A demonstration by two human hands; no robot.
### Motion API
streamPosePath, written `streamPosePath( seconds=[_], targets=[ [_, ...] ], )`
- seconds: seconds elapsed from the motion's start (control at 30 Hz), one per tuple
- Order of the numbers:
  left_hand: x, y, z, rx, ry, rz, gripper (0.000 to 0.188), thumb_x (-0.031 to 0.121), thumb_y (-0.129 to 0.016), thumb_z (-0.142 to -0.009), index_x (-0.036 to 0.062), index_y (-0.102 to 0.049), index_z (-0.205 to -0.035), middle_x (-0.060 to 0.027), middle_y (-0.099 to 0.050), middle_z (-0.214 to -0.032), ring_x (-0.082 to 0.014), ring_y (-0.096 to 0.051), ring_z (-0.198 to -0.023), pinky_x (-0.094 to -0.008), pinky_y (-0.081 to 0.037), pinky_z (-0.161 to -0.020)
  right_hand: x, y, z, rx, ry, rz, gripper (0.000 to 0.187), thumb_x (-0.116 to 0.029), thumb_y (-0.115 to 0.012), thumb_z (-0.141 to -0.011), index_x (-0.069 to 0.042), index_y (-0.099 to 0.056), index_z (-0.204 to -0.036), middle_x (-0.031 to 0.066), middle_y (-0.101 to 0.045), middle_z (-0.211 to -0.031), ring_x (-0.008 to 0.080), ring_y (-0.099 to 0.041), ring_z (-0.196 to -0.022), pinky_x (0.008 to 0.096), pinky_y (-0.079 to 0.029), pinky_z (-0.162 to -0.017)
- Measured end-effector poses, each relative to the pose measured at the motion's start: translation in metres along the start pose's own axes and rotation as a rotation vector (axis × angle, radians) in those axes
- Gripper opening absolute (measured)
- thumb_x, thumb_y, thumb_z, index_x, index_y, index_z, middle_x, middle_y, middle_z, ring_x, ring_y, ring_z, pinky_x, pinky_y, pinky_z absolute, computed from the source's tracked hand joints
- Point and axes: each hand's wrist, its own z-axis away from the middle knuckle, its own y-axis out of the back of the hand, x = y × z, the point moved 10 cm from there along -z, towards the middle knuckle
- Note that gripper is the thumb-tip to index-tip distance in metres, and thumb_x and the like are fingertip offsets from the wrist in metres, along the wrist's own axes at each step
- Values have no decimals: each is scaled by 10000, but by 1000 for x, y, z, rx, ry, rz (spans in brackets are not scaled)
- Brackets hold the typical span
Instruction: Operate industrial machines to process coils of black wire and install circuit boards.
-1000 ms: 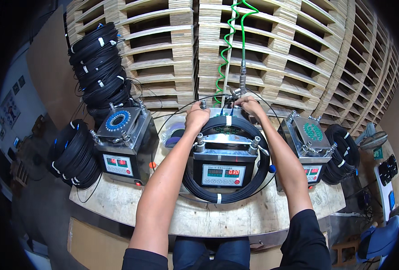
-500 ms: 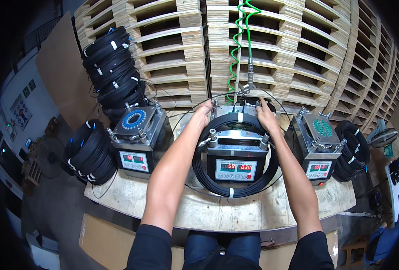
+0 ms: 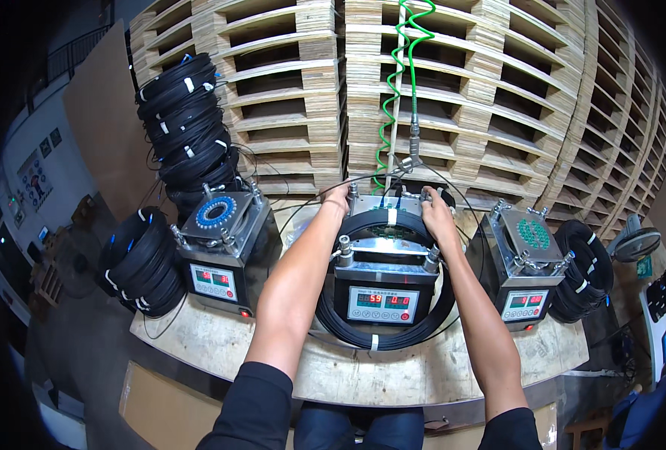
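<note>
In front of me is the middle polishing machine (image 3: 384,268), a metal box with a red digital display and a steel plate held by corner posts. A black cable coil (image 3: 375,341) with white ties loops around it, its upper part lying across the plate. My left hand (image 3: 338,199) is closed at the rear left clamp knob (image 3: 353,191), fingers partly hidden. My right hand (image 3: 438,216) has thumb and fingers around the rear right clamp knob (image 3: 426,193). Thin blue-tipped cables run into the plate between my hands.
Similar machines flank it, one with a blue connector ring (image 3: 216,212), the other with green connectors (image 3: 532,234). Black coil stacks (image 3: 186,124) stand left, more coils (image 3: 584,262) right. Green coiled hoses (image 3: 414,82) hang before wooden pallets (image 3: 468,97). A fan (image 3: 637,244) stands far right.
My view has shifted slightly, so the machines sit lower and further left. My right hand's fingers, raised earlier, are now curled at the rear knob. The displays' digits have changed.
</note>
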Motion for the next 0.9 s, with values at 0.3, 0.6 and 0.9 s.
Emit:
streamPosePath(
  seconds=[0.3,0.6,0.9],
  targets=[
    [29,11,45,115,15,-282,92,116,-622,-954,40,-664,-924,-50,-645,-773,-185,-579,-602,-389,-513,-519,-5,3,1,20,23,9,481,-201,-498,-924,-59,-482,-1383,286,-588,-1263,424,-561,-1195,447,-432,-1017],
    [8,-34,90,-314,340,-473,768,671,-309,-975,45,-751,-921,-88,-719,-789,-204,-629,-598,-353,-548,-600,1,3,-1,36,-24,8,495,-223,-511,-917,-91,-490,-1394,289,-640,-1170,397,-619,-1130,431,-459,-978],
    [46,-38,110,-41,-52,-665,569,488,-409,-975,24,-651,-1197,-159,-642,-1206,-241,-581,-1038,-416,-456,-915,8,3,-4,42,-57,-1,480,-215,-536,-896,-80,-524,-1357,282,-646,-1167,384,-632,-1112,427,-468,-964]
  ],
)
